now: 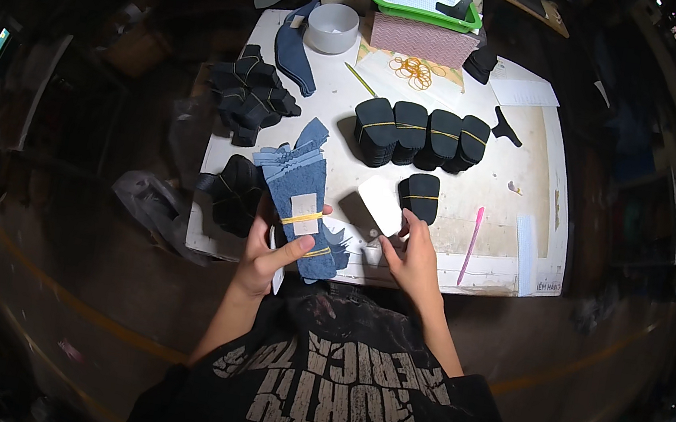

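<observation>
My left hand (265,257) is closed round a bundle of blue cut pieces (300,184), its thumb lying across the front. Yellow rubber bands bind this bundle, and a small pale paper tag (304,215) sits under one of them. Between the thumb and fingers of my right hand (415,259) is a white, rounded piece (379,204), tilted above the table; whether it is one piece or a stack I cannot tell. Just beyond those fingers stands a banded stack of black pieces (419,197). Several more banded black stacks (409,130) form a row farther back.
On the white table (445,257), dark banded bundles (250,97) lie at the left. A pink pen (471,244) lies at the right. Behind are a grey bowl (333,29), loose rubber bands (411,71), a green pencil (361,80) and a green tray (424,14) on a box.
</observation>
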`<state>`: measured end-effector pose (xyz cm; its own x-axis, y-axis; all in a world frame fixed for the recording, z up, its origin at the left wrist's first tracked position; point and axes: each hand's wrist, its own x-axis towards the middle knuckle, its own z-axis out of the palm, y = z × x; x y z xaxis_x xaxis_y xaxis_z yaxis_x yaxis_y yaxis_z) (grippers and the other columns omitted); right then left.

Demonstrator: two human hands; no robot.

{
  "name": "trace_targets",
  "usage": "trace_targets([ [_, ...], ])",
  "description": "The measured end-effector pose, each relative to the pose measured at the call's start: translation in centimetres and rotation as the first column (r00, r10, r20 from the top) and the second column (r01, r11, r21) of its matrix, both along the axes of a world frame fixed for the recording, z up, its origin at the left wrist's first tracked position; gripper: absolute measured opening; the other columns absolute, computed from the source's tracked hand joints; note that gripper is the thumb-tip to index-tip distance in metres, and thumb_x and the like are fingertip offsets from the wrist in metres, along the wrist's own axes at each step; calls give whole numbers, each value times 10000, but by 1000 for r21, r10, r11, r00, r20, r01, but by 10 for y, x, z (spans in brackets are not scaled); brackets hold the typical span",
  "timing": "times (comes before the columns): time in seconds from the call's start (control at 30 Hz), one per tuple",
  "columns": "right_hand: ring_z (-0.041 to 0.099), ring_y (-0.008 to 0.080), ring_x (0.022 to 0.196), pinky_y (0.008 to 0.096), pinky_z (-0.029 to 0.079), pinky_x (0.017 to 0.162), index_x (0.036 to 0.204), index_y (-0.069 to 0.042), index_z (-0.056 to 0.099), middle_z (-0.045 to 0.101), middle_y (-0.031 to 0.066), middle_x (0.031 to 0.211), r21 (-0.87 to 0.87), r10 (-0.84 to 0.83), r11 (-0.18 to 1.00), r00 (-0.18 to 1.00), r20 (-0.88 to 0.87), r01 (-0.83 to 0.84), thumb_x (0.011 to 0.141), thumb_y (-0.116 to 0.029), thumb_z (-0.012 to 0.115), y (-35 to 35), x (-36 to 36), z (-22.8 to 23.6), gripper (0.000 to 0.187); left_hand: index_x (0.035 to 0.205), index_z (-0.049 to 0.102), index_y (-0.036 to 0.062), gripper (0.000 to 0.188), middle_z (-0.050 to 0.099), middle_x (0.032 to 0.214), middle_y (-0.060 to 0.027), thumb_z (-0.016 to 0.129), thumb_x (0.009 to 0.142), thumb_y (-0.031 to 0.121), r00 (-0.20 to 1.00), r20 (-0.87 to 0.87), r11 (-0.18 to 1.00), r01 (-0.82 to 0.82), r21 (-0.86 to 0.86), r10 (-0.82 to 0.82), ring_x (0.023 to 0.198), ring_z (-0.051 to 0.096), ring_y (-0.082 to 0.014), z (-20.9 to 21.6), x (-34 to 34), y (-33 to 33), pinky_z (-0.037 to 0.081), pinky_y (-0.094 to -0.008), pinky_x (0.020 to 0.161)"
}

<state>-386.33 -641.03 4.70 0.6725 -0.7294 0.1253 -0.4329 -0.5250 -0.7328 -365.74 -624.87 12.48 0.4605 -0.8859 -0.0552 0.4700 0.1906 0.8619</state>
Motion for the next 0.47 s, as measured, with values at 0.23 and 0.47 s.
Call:
trace_targets([
  [0.23,632,391,992,453,539,858,1425,2,528,578,198,1128,-15,265,963,957,-118,-269,849,-225,843,-1,7,-35,696,1510,375,3,772,599,1383,-245,737,828,17,983,180,1000,-26,15,22,1252,612,-278,9,-3,4,490,-385,1085],
  [0.47,608,375,1045,465,539,881,1422,-64,556,560,189,1146,-159,336,910,906,-259,-383,790,-284,876,-5,31,-52,741,1518,377,-3,800,580,1426,-227,777,827,49,937,341,997,-60,-40,70,1308,593,-297,10,-5,-1,464,-413,1125],
])
